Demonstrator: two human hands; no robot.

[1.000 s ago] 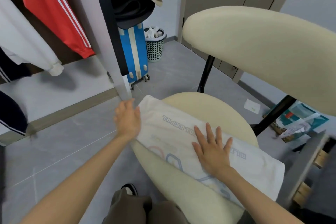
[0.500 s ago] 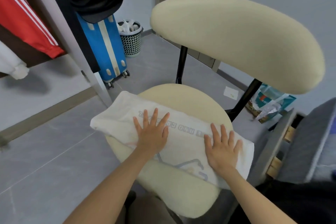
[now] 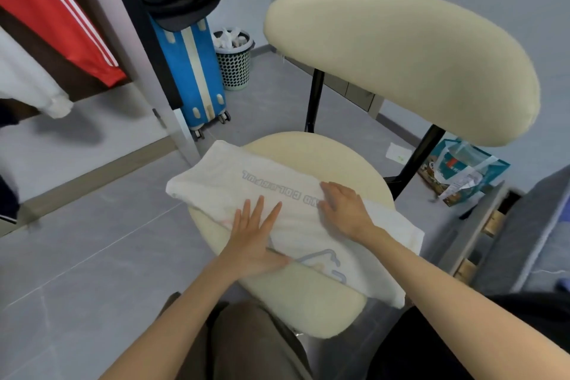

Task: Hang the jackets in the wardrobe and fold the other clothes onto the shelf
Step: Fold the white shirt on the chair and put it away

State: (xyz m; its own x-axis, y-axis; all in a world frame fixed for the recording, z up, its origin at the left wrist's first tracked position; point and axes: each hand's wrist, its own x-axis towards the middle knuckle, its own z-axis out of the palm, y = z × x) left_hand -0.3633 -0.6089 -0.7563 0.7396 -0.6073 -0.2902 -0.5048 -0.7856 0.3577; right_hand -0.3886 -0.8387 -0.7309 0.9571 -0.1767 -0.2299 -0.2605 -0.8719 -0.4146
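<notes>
Grey tiled floor (image 3: 92,241), with a wardrobe (image 3: 129,49) open on the left, a red jacket (image 3: 52,15) hanging inside, and a blue suitcase (image 3: 194,77) and a bin (image 3: 234,65) beyond. In the middle, a cream chair (image 3: 308,305). Across its seat, a white shirt (image 3: 222,179) folded into a long strip, long axis running from far left to near right, both ends overhanging the seat rim.

Left hand (image 3: 256,241) flat on the near long edge, fingers straight and spread, pressing the cloth down and gripping nothing. Right hand (image 3: 342,210) just beside it on the middle of the strip, fingers bent down at the far long edge beside the grey lettering; hard to tell whether pinching that edge or only pressing.

Both hands near the strip's middle, so a free end on either side: left end nearer the left hand, right end nearer the right hand. Seemingly mid-fold, smoothing ahead of a crosswise fold. Likely calls for bringing one end along the long axis over the other, then carrying the bundle to the shelf, not identifiable here.
</notes>
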